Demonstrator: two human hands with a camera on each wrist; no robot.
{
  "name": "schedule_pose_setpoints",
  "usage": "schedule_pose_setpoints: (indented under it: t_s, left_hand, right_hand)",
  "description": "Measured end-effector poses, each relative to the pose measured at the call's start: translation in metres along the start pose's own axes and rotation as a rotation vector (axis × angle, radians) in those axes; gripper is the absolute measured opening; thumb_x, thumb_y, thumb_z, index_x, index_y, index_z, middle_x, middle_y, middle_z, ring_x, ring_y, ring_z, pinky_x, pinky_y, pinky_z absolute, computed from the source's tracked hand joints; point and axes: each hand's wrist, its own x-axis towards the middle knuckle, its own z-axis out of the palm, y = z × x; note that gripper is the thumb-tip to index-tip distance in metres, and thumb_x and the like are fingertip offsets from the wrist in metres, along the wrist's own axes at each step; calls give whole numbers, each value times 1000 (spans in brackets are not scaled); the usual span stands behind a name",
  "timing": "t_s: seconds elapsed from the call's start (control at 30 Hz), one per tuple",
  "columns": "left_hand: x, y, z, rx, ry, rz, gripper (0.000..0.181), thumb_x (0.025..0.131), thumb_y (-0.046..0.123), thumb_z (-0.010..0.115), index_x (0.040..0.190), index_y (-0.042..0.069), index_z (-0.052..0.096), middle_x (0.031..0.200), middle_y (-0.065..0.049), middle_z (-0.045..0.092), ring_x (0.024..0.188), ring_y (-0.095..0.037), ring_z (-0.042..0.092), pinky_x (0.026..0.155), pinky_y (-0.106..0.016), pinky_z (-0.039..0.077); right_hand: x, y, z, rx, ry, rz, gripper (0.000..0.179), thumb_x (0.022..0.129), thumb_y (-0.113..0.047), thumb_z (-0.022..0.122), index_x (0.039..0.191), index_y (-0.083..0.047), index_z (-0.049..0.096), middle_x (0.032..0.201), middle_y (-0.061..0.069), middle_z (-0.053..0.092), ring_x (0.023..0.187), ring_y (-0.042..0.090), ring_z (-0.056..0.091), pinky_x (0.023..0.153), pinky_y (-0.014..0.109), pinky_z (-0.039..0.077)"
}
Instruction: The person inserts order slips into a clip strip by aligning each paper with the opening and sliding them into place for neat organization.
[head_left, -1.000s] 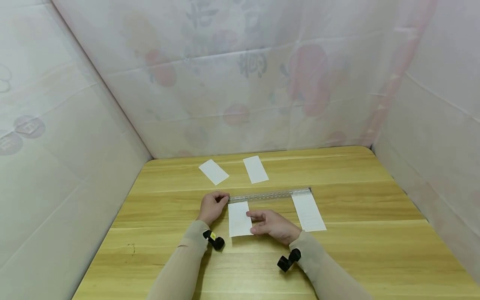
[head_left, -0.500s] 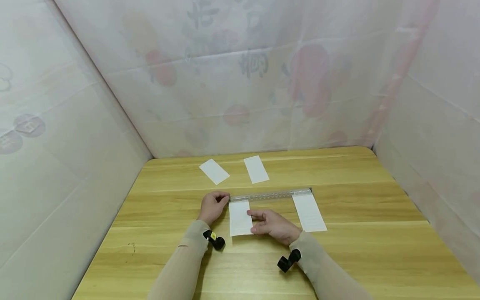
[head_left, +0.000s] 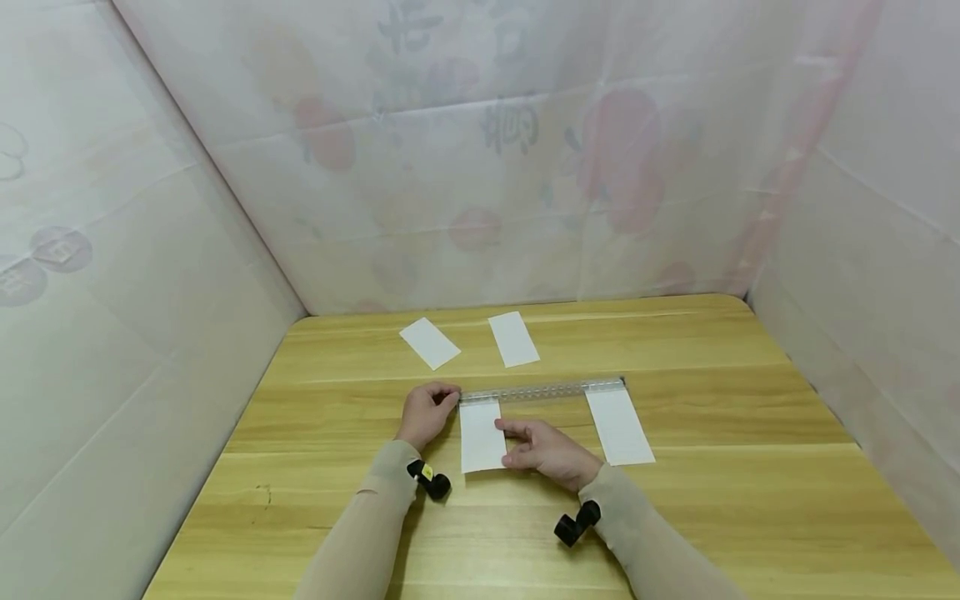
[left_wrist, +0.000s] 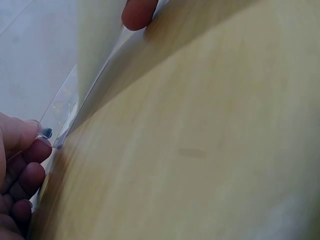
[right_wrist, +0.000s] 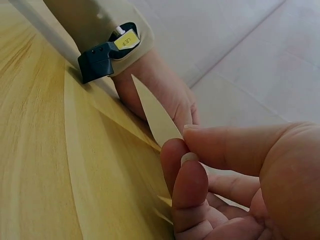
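Observation:
My left hand (head_left: 426, 413) pinches the left end of a long clear plastic strip (head_left: 543, 392) on the table; the left wrist view shows thumb and finger at its tip, next to a small dark blue spot. A white paper card (head_left: 480, 437) hangs down from the strip's left end, its top edge showing through the plastic. With thumb and fingers my right hand (head_left: 551, 452) pinches this card's right edge. The right wrist view has the card (right_wrist: 155, 112) bowed up above the wood. Under the strip's right end lies another white card (head_left: 619, 427).
Two loose white cards, one slanted (head_left: 430, 342) and one straighter (head_left: 513, 339), lie on the wooden table (head_left: 720, 517) beyond the strip. Pale printed cloth walls (head_left: 465, 208) enclose its back and sides. Each wrist carries a small black camera (head_left: 577, 523).
The held card's upper part has slid slightly further up under the clear strip. Both hands keep nearly the same place and hold; the view has shifted very slightly.

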Motion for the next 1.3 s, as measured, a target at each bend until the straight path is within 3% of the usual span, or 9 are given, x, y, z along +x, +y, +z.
schedule_pose_setpoints:
  t_s: [0.23, 0.4, 0.57, 0.73, 0.83, 0.93, 1.0, 1.1, 1.3]
  left_hand:
    - [0, 1, -1, -1, 0, 10, 13, 93, 15, 66, 99, 9, 75, 93, -1, 69, 84, -15, 60, 76, -32, 49]
    - [0, -1, 0, 3, 3, 6, 11, 92, 15, 67, 97, 10, 76, 91, 0, 69, 83, -15, 59, 75, -32, 49]
    - [0, -1, 0, 16, 12, 17, 11, 92, 15, 67, 96, 9, 76, 91, 0, 69, 84, -14, 60, 75, -31, 49]
    - [0, -1, 1, 20, 17, 24, 12, 92, 16, 67, 97, 9, 75, 92, 0, 70, 84, -14, 60, 76, -31, 49]
    - [0, 0, 0, 15, 15, 18, 12, 92, 16, 67, 97, 9, 75, 91, -1, 70, 83, -14, 60, 75, -31, 49]
    - [0, 0, -1, 8, 13, 15, 12, 92, 15, 67, 96, 9, 76, 90, 0, 69, 82, -14, 59, 75, -31, 48]
    - [0, 1, -1, 5, 15, 19, 11, 92, 15, 67, 96, 9, 76, 90, 0, 69, 82, -14, 59, 74, -31, 48]
    - [0, 1, -2, 3, 14, 28, 11, 92, 15, 67, 96, 10, 76, 89, 0, 69, 81, -14, 59, 74, -31, 49]
    - [-1, 0, -2, 6, -1, 34, 11, 91, 15, 67, 97, 9, 76, 90, 1, 69, 81, -13, 60, 74, -30, 50]
  right_hand:
    - [1, 0, 1, -35, 9, -12, 70, 92, -7, 65, 147, 8, 25, 148, 27, 32, 89, 17, 62, 82, 27, 50]
    - [1, 1, 3, -65, 30, -7, 72, 92, -12, 66, 148, 8, 25, 149, 26, 30, 81, 16, 59, 78, 26, 50]
    - [2, -1, 5, -104, 33, 0, 75, 92, -17, 66, 149, 5, 23, 117, 16, 58, 72, 13, 54, 70, 25, 48]
    - [2, -3, 6, -122, 23, 7, 75, 93, -20, 65, 150, 4, 23, 88, 11, 62, 70, 14, 53, 67, 26, 46]
    - [2, -2, 6, -124, 14, 5, 73, 94, -20, 64, 150, 3, 23, 111, 17, 60, 73, 14, 54, 69, 26, 47]
    - [2, -2, 6, -122, 2, -2, 71, 95, -20, 62, 150, 2, 24, 134, 22, 44, 78, 16, 55, 72, 27, 49]
    - [2, -2, 6, -115, 3, -3, 67, 96, -19, 61, 150, 1, 26, 133, 21, 43, 81, 17, 56, 72, 28, 49]
    - [4, -2, 7, -76, 46, 11, 62, 97, -17, 58, 148, 3, 29, 112, 17, 53, 79, 18, 56, 71, 29, 51]
    - [8, -7, 12, 44, 255, 84, 56, 97, -14, 59, 140, 6, 29, 81, 11, 60, 68, 17, 57, 66, 29, 51]
